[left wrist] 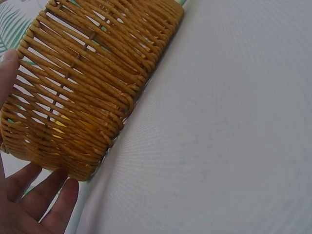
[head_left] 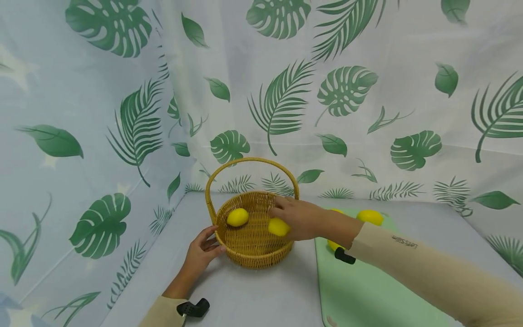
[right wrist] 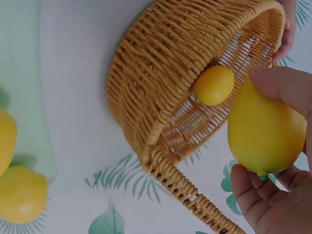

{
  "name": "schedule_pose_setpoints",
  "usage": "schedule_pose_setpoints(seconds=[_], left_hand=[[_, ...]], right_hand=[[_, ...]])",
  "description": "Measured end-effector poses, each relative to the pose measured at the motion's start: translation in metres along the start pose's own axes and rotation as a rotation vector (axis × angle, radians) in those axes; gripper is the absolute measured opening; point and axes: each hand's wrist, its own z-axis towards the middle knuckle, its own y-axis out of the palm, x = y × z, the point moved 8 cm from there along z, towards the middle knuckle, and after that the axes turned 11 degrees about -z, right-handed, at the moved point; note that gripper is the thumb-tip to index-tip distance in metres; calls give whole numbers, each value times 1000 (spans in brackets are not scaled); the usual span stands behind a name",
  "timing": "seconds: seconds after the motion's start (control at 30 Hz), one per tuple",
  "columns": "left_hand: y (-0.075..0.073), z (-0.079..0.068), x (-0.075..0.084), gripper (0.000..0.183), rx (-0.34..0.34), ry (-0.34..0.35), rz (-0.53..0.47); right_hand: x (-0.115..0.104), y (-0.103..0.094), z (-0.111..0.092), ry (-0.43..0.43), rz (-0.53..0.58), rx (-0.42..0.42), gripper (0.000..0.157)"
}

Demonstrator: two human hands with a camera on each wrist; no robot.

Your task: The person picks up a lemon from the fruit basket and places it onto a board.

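A wicker basket with a tall arched handle stands on the table. My left hand is at its left side, thumb near the rim and spread fingers against the outer wall. Over the right part of the basket opening, my right hand grips a yellow lemon between thumb and fingertips. Another lemon lies inside the basket, toward the left wall. It also shows past the rim in the right wrist view.
To the right of the basket lies a pale green board. Lemons rest on it, one at the back and others partly hidden by my right forearm. Leaf-printed sheets hang behind and along the left side.
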Motion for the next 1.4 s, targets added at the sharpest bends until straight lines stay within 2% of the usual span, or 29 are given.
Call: schedule_pose_setpoints(seconds=[0.2, 0.57, 0.93, 1.07, 1.2, 1.3, 1.4], left_hand=[[0, -1, -1, 72, 3, -2, 3], [1, 1, 1, 72, -1, 5, 10], [0, 0, -1, 72, 10, -6, 12], [0, 0, 0, 72, 15, -11, 13], [0, 0, 2, 71, 21, -10, 14], [0, 0, 1, 70, 20, -13, 15], [0, 0, 1, 70, 14, -10, 17]], right_hand=[[-1, -6, -15, -38, 24, 39, 53], [8, 5, -44, 27, 118, 17, 55], [10, 19, -71, 35, 199, 12, 56], [9, 21, -81, 24, 214, 39, 53], [10, 22, -92, 12, 210, 101, 51], [13, 28, -99, 34, 222, 122, 52], [15, 36, -106, 70, 247, 107, 53]])
